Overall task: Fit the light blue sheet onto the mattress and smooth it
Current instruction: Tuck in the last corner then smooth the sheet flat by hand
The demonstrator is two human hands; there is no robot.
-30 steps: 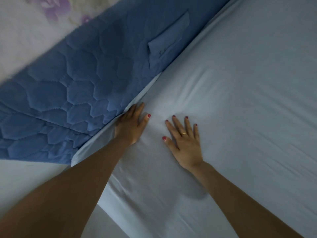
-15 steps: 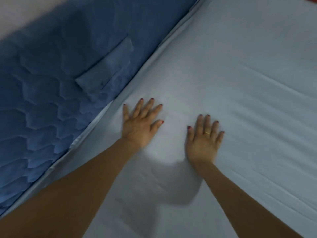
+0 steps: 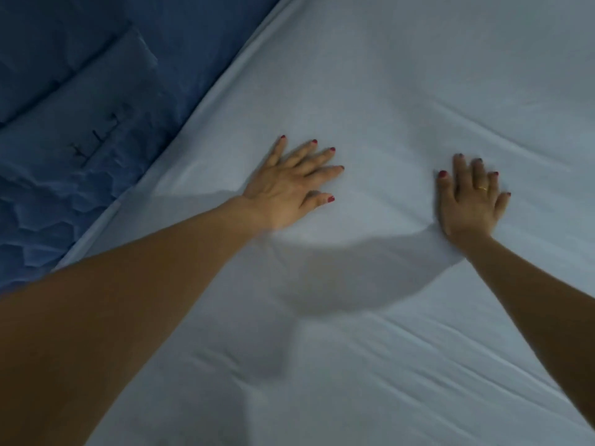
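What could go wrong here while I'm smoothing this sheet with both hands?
1. The left hand and right hand press flat on the sheet; pushing may only move the creases near you along rather than flatten them.
2. The sheet's edge lies against the blue quilted pad; hard strokes away from it could pull that edge loose.

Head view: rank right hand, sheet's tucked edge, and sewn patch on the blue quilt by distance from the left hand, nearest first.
From the left hand, flat on the light blue sheet:
1. Sheet's tucked edge, just to its left.
2. Right hand, off to its right on the sheet.
3. Sewn patch on the blue quilt, farthest left.
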